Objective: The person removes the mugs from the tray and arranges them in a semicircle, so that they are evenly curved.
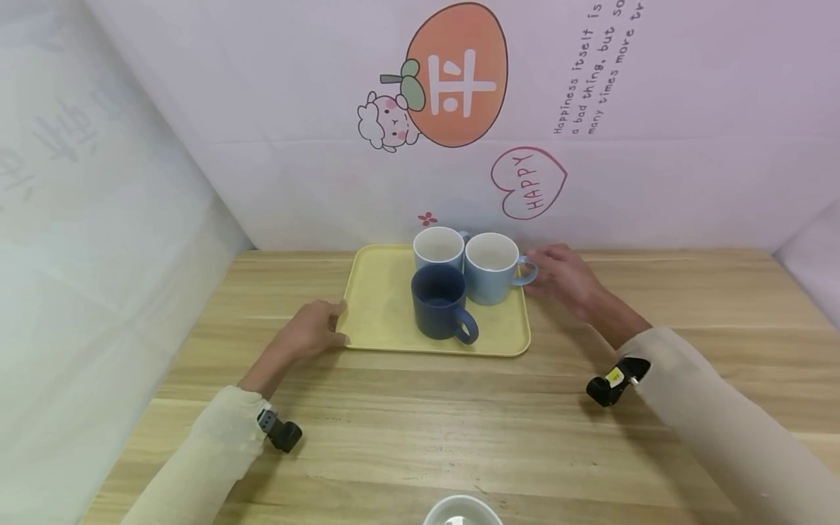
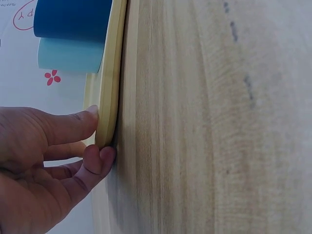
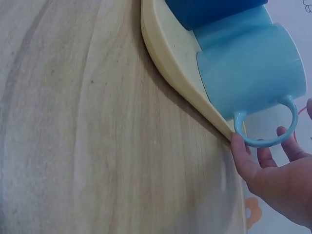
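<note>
A yellow tray [image 1: 374,306] lies on the wooden table with three mugs on its middle and right side. My left hand [image 1: 313,329] pinches the tray's left end, thumb [image 2: 80,126] over the rim and fingers at its underside. At the right end, my right hand [image 1: 566,283] has its fingertips [image 3: 239,142] at the tray's edge, beside a light blue mug's [image 1: 488,281] handle; its thumb stands apart from the tray. Another light blue mug [image 1: 438,248] stands behind the dark blue mug [image 1: 436,310], which partly hides it. All three are upright.
A white round vessel [image 1: 462,510] is cut off at the head view's bottom edge. Behind the tray, a printed white cloth [image 1: 295,175] hangs at the table's back edge. White cloth [image 1: 98,255] also hangs along the left side.
</note>
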The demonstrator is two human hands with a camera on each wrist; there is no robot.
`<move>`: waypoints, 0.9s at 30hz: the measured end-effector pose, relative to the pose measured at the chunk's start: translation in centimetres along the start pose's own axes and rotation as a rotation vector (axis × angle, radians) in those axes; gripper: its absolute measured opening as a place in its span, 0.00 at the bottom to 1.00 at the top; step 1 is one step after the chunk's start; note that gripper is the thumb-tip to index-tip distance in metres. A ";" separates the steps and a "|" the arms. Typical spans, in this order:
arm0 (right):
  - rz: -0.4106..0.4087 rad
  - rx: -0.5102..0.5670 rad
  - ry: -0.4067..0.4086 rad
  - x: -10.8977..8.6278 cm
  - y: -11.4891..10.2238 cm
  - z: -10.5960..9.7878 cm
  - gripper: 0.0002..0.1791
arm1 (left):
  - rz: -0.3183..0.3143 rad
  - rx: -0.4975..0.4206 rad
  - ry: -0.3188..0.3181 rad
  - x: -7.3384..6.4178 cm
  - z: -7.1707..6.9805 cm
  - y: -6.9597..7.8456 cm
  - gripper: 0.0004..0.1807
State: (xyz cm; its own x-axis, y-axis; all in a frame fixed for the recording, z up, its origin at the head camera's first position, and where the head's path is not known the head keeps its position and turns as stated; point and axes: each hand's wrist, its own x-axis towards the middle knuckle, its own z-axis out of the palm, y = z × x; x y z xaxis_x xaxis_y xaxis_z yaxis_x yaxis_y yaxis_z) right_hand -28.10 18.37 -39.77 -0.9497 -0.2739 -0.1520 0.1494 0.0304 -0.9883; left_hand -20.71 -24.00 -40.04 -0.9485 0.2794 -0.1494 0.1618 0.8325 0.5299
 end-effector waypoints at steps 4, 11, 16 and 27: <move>-0.021 -0.062 -0.019 0.3 -0.1 0.1 0.20 | 0.005 0.000 0.003 0.0 0.0 0.0 0.38; -0.022 -0.087 0.011 0.2 0.0 0.5 0.21 | 0.017 -0.009 0.008 -0.1 0.1 0.0 0.38; -0.017 -0.102 0.056 0.0 0.0 0.7 0.22 | 0.019 -0.007 0.010 -0.1 0.1 -0.1 0.37; 0.013 -0.090 0.090 -0.2 -0.1 1.0 0.26 | 0.035 0.012 0.024 0.0 0.2 -0.1 0.28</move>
State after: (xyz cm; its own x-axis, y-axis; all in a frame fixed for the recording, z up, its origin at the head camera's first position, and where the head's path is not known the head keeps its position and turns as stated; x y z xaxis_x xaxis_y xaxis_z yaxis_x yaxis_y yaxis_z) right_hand -27.61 17.49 -39.67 -0.9694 -0.1854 -0.1609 0.1401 0.1202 -0.9828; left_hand -20.63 -24.01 -40.30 -0.9484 0.2971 -0.1104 0.1984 0.8281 0.5243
